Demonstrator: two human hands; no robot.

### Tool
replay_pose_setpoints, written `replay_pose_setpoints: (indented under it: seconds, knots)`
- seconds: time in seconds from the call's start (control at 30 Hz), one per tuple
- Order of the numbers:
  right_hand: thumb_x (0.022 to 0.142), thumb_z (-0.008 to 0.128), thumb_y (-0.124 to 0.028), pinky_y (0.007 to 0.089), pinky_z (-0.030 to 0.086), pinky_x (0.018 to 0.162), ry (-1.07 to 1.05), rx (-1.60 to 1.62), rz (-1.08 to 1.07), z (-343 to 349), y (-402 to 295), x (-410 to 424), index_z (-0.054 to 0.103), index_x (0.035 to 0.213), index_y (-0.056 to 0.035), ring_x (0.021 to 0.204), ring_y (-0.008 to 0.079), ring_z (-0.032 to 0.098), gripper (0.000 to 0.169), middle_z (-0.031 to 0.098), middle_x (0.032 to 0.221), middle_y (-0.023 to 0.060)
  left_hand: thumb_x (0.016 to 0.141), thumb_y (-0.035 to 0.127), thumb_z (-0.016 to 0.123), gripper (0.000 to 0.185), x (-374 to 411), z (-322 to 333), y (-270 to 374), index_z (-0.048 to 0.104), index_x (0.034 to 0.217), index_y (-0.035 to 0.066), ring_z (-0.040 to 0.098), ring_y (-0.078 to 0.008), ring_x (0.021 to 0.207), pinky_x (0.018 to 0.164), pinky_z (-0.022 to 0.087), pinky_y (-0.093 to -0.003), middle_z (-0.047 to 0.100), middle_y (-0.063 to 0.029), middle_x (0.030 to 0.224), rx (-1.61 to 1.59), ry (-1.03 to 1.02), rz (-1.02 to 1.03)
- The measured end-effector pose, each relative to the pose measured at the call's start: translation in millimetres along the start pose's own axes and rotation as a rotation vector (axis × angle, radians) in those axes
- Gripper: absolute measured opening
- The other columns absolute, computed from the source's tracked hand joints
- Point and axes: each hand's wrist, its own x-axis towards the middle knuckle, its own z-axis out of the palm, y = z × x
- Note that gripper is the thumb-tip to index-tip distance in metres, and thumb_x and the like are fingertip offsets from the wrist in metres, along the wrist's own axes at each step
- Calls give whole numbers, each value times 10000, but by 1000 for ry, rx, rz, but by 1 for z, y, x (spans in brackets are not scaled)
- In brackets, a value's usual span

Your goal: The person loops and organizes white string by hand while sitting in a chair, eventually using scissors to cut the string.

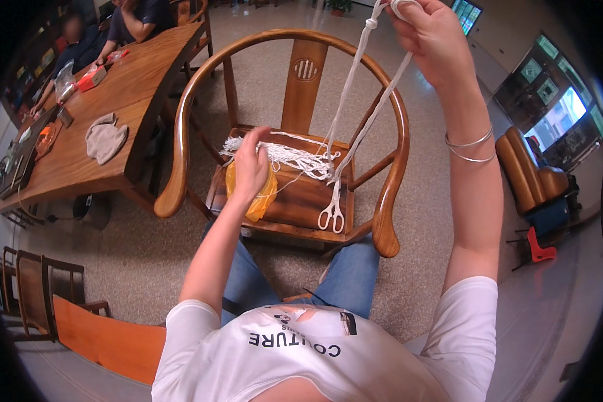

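Note:
My right hand [427, 40] is raised at the top right, gripping white cord [354, 73]. Two lengths of it hang from the hand, and one has a knot near the top. Their lower ends reach the seat of a wooden armchair [296, 211] in front of me. White-handled scissors [331, 216] lie by the seat's front right, blades towards the cords. Over the left of the seat is my left hand [254, 163], thumb apart, nothing visibly held. It partly hides a bundle of white strings [296, 158] and a yellow plastic bag [264, 201]. A thin strand crosses the bag.
The chair's curved armrest [181, 135] rings the seat. On the left, a wooden table [145, 65] bears a beige cloth [105, 138] and a red box [91, 78]; two people sit beyond it. A brown leather sofa [525, 166] and a red chair [537, 246] stand right.

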Motion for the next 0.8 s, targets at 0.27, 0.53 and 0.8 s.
replay_pose_setpoints:
  seconds: [0.27, 0.53, 0.8]
  knots:
    - [870, 539, -97, 150, 223, 419, -98, -197, -86, 2, 30, -18, 615, 939, -32, 490, -5, 320, 122, 520, 698, -50, 927, 136, 499, 222, 66, -13, 125, 575, 1094, 11, 550, -99, 989, 877, 416, -237, 609, -41, 1037, -493, -209, 91]
    - [878, 511, -71, 152, 289, 491, -128, -69, -128, 6, 34, -15, 597, 955, -21, 592, 9, 384, 125, 543, 783, -22, 942, 163, 468, 283, 77, 5, 144, 509, 1174, 6, 532, -106, 1043, 920, 404, -262, 599, -57, 1064, -678, -353, 83]
    - [893, 484, -38, 170, 359, 515, -23, 120, -124, 12, 49, -16, 580, 990, 24, 665, 54, 441, 150, 540, 814, 20, 946, 173, 468, 181, 63, 9, 115, 560, 980, 21, 542, -79, 863, 816, 426, -239, 586, 6, 884, -690, -427, 0]
